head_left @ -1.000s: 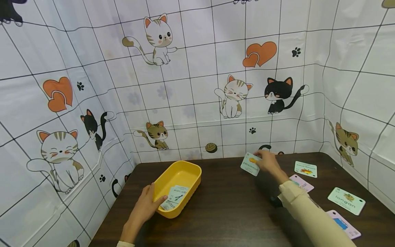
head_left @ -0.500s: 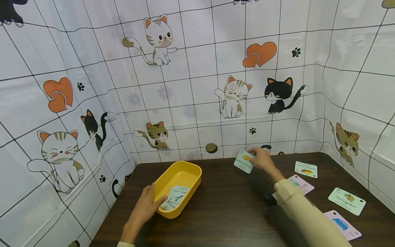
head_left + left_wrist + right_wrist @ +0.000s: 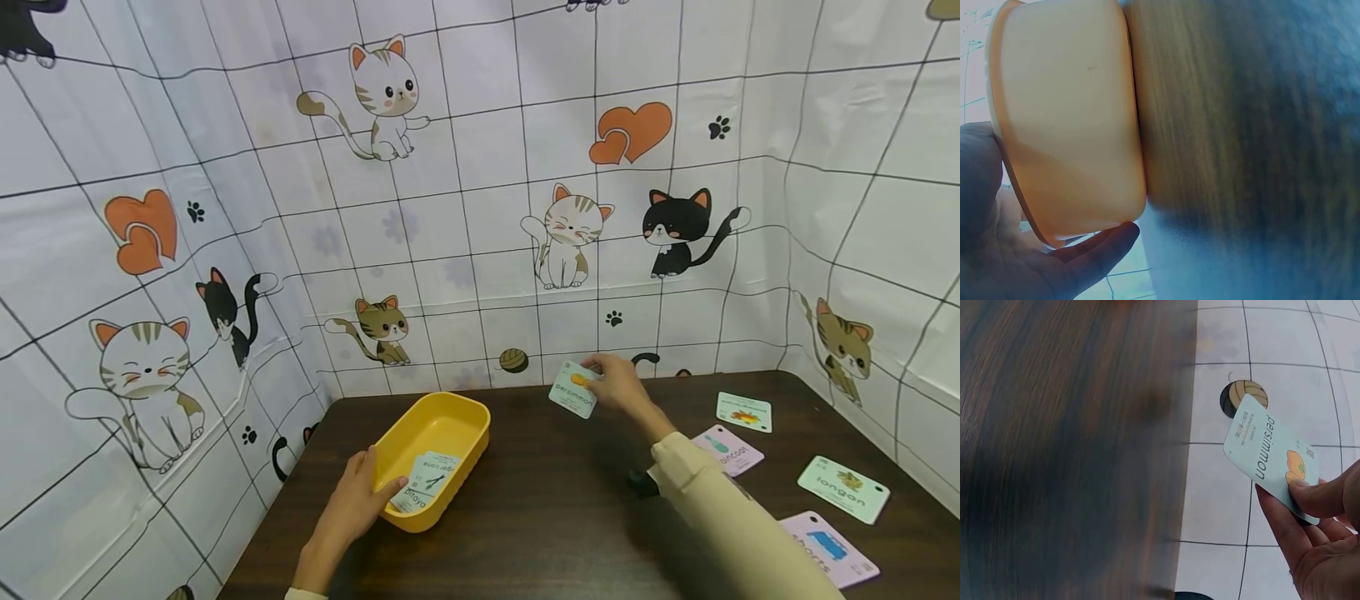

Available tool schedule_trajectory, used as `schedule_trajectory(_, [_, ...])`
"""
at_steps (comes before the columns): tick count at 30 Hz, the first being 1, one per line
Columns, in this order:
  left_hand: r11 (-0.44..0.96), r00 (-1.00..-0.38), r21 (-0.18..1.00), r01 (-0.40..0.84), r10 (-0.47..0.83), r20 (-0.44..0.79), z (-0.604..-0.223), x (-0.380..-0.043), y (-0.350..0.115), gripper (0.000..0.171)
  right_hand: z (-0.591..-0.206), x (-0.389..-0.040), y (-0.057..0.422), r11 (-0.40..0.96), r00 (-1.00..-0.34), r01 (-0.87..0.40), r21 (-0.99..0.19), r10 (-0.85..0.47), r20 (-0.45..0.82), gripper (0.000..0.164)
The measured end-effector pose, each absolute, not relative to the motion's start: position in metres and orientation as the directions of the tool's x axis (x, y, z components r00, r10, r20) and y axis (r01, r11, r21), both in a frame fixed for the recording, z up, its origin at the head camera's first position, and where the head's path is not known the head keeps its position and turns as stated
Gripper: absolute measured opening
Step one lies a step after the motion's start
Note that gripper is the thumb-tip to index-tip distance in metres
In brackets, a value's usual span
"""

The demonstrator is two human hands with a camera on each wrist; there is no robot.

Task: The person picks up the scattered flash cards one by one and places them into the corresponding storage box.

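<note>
Between thumb and fingers, my right hand [image 3: 619, 385] pinches a pale green flash card [image 3: 567, 393] printed "persimmon", raised over the back of the table. In the right wrist view the card [image 3: 1266, 450] shows its orange fruit picture under the thumb. My left hand [image 3: 356, 493] grips the near left corner of a yellow plastic basket [image 3: 470, 402], thumb over the rim. Inside the basket lie green cards [image 3: 429, 482], the upper ones reading "pitaya" and "…gar cane". The left wrist view shows the basket's outer wall [image 3: 1072, 112] with fingers beneath its rim.
Right of the right arm lie a green card with a red-orange picture [image 3: 743, 412], a pink "raincoat" card [image 3: 731, 450], a green "longan" card [image 3: 843, 489] and a pink "shorts" card [image 3: 831, 550], partly behind the sleeve. A cat-patterned curtain [image 3: 480, 200] surrounds the dark wooden table [image 3: 525, 533].
My right hand has moved left with the persimmon card, towards the basket. More of the raincoat and shorts cards now shows past the sleeve. The left hand and basket stay put.
</note>
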State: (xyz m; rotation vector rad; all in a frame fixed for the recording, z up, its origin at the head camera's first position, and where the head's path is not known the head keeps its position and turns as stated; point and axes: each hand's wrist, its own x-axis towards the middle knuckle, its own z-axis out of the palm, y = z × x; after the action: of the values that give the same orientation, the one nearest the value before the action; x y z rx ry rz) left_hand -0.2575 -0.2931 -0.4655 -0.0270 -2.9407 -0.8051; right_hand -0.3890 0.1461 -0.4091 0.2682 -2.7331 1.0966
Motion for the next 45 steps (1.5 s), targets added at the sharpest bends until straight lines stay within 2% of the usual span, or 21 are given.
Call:
schedule_trajectory(36, [0.848,-0.996,0.530,0.021,-0.030,0.088,-0.468,-0.260,-0.293,0.096,-0.384,-0.385,0.079,0.654,-0.933,-0.354,-0.668,-0.194,0.304,0.035])
schedule_trajectory(45, [0.852,-0.996,0.524,0.023,-0.027,0.087,-0.465,-0.258,-0.293,0.096,-0.389,-0.381,0.059,0.628,-0.946,-0.324,-0.708,-0.196,0.259,0.035])
